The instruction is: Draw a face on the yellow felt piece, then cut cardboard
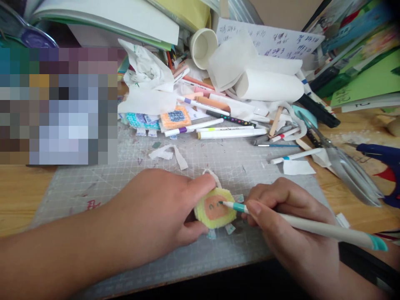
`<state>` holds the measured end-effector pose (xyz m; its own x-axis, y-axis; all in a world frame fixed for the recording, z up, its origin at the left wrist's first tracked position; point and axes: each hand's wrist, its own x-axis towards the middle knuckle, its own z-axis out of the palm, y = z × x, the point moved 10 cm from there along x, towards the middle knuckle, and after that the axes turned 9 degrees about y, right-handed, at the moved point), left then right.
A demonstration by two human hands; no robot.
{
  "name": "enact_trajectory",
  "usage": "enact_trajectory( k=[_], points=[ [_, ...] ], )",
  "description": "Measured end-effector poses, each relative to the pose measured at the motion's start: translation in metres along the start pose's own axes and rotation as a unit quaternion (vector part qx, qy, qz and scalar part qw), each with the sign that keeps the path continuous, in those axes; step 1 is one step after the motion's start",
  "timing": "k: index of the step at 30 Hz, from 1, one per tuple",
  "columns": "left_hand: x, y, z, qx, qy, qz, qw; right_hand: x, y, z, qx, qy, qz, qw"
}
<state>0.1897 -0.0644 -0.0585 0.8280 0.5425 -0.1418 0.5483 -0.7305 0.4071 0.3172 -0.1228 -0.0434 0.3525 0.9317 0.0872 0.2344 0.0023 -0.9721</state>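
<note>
My left hand (pixel 168 208) pinches the left side of a small yellow padded craft piece (pixel 230 218), thumb and fingers closed on its edge. The piece has an orange patch in the middle with small dark curved marks, a white loop at its top and little patterned tabs along its rim. My right hand (pixel 287 216) grips a white marker pen (pixel 321 228) with teal bands, held like a pencil. The pen's tip touches or nearly touches the orange patch beside the marks. Both hands are over a grey cutting mat (pixel 125 171).
Several marker pens (pixel 231 133) lie behind the hands, near orange and blue craft pieces (pixel 175 118). A tissue roll (pixel 271 85) and paper cup (pixel 203 49) stand further back. Scissors (pixel 346 166) and a blue glue gun (pixel 381 152) are at the right. Paper scraps (pixel 170 154) dot the mat.
</note>
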Motion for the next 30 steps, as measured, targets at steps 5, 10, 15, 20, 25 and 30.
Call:
enact_trajectory(
  k=[5,10,15,20,25,30],
  points=[
    [-0.0008,-0.0005,-0.0004,-0.001,0.004,-0.004,1.0,-0.0002,-0.0006,-0.0007,-0.006,0.002,0.004,1.0],
    [-0.0008,-0.0016,-0.001,-0.005,0.008,-0.007,1.0,-0.0021,-0.0008,0.0009,0.023,-0.013,0.003,1.0],
    [-0.0001,-0.0017,-0.0003,-0.019,0.01,-0.001,1.0,-0.0022,0.0042,0.0004,0.043,-0.01,0.023,0.999],
    [-0.0013,-0.0011,-0.0003,-0.022,0.002,-0.006,1.0,-0.0021,0.0002,0.0025,0.019,-0.021,0.011,1.0],
    [-0.0018,0.0021,-0.0001,-0.007,-0.015,-0.002,1.0,-0.0023,-0.0008,0.0059,0.031,-0.035,0.003,0.999],
    [-0.0028,0.0027,-0.0006,-0.001,-0.007,0.002,1.0,-0.0026,-0.0016,0.0086,0.005,-0.047,-0.013,0.999]
  ],
)
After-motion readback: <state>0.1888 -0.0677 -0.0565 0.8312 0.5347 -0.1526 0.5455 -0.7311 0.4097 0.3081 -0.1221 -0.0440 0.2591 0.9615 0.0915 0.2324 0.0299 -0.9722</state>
